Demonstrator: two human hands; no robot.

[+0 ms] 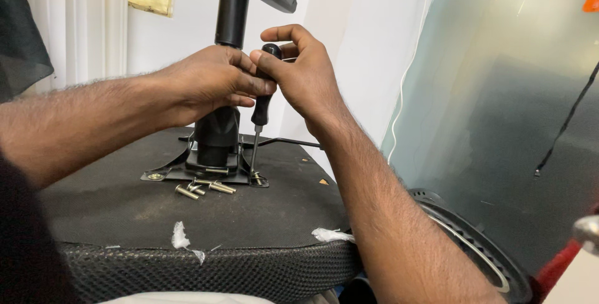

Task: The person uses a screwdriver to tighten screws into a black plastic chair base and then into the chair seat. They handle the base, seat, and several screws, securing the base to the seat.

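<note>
Upturned office chair seat (125,210), black fabric underside facing up, with a mesh-textured edge along the near side. Black metal mounting plate (187,170) lies flat on the seat underside; a black column (232,7) rises from its shrouded centre toward the chair base at the top of the view. Screwdriver (262,104), black handle with rounded knob, stands upright with its thin metal shaft reaching down to the right corner of the plate, tip at a screw there. Right hand (306,76) is closed around the upper handle, forefinger curled over the knob and thumb pressed against its side. Left hand (209,82) is wrapped around the column just beside the screwdriver, its fingertips touching the handle and the right hand's thumb. Loose brass-coloured bolts (206,187), several, lie in a small heap on the seat just in front of the plate. Two scraps of white torn material (181,238) rest near the seat's front edge, well apart from each other. A greenish translucent panel (499,123) leans at the right.
</note>
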